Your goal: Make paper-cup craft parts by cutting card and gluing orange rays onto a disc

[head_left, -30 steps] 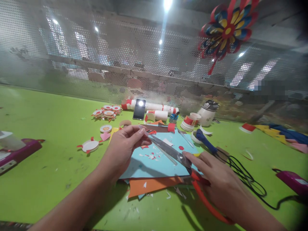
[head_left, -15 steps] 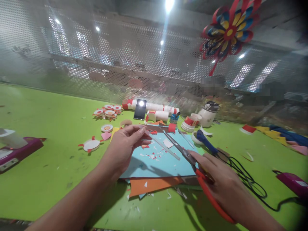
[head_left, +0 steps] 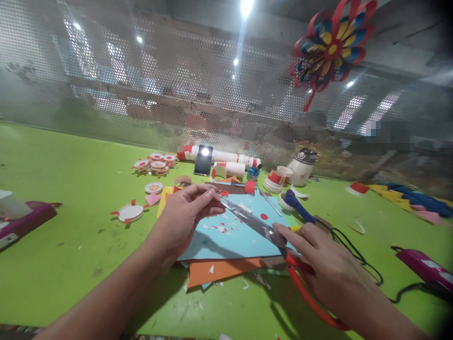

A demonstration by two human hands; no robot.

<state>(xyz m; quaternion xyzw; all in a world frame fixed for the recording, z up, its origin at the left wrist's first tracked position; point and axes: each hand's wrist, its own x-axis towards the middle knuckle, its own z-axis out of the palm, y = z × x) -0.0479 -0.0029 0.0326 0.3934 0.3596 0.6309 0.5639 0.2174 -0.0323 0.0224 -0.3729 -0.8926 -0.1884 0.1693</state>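
Note:
My left hand [head_left: 189, 208] is pinched closed at the end of a thin whitish strip; most of the strip is hidden by the fingers and the scissors. The scissors [head_left: 253, 223], with steel blades and red-orange handles, are gripped in my right hand [head_left: 325, 259], index finger laid along the pivot. Their blades look closed or nearly so, and the tips reach my left fingertips. Beneath both hands lies a light blue sheet [head_left: 233, 248] scattered with small red and white paper scraps [head_left: 222, 228]. A small red paper piece [head_left: 264, 216] rests beside the blades.
An orange sheet [head_left: 222, 271] sticks out under the blue one. Behind stand a phone [head_left: 203, 160], paper-cup pieces [head_left: 276, 179], a blue bottle [head_left: 253, 173] and a white jar [head_left: 302, 167]. Left lies a cup base with red tabs [head_left: 130, 213]; right, a blue-handled tool [head_left: 300, 208] with a black cord.
The scissors have moved left and closed in, so their tips now meet my left fingertips. The whitish strip, earlier seen stretching toward the right, is now mostly covered. The view has shifted slightly.

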